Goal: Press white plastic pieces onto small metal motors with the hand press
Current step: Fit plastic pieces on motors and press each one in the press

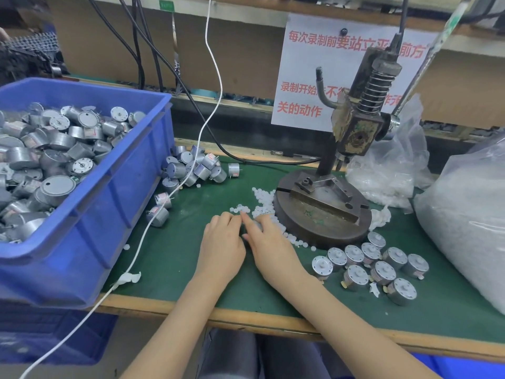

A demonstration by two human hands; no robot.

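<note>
Two hands meet fingertip to fingertip on the bench [177,255]. The right hand [269,247] curls round what looks like a small motor [255,225]. The left hand [222,244] has its fingers bunched at the white plastic pieces [263,206] just ahead, but I can't tell if it has one pinched. They're probably seating a piece by hand first. The hand press [355,127] waits beyond the right hand, and upright motors [382,272] are gathered to that hand's right.
</note>
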